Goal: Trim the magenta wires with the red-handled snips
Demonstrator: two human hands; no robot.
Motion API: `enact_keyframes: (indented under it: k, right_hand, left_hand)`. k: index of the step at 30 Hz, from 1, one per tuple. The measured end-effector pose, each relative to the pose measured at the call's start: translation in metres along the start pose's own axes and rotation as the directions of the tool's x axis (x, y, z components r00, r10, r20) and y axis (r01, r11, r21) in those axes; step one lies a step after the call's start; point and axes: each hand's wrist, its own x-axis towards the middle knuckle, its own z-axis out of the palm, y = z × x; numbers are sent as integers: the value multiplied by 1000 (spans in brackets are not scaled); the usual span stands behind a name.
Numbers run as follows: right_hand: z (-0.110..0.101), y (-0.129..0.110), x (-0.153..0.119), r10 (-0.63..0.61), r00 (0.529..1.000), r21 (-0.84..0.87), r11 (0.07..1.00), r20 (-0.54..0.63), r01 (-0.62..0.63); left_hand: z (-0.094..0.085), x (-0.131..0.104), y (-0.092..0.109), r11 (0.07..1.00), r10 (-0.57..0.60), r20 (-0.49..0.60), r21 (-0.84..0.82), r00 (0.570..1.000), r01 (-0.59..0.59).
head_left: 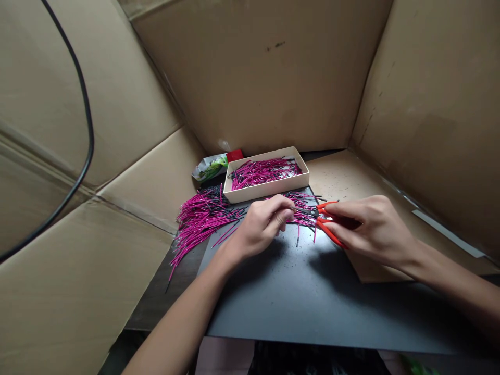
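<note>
My right hand (371, 226) holds red-handled pliers or cutters (330, 232), their dark jaws pointing left. The tips reach my left hand (263, 221), whose thumb and forefinger are pinched on something too small to make out. Behind my hands, a cream box (269, 191) contains many magenta wires with black ends (258, 173). More such wires (203, 219) lie in a loose pile left of my left hand. Another bunch (300, 198) spreads behind the tool, partly hidden by my hands.
Grey mat (281, 307) under my hands, dotted with small dark bits. Cardboard walls (258, 78) stand around the work area. A green and red packet (213, 165) lies left of the box. A black cable (88, 125) hangs at left. A cardboard sheet (351, 182) lies at right.
</note>
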Motion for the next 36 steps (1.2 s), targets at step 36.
enact_keyframes:
  k: [36]
  right_hand:
    - [0, 1, 2, 29, 1000, -44, 999, -5, -29]
  left_hand:
    - [-2, 2, 4, 999, 44, -4, -30, 999, -44]
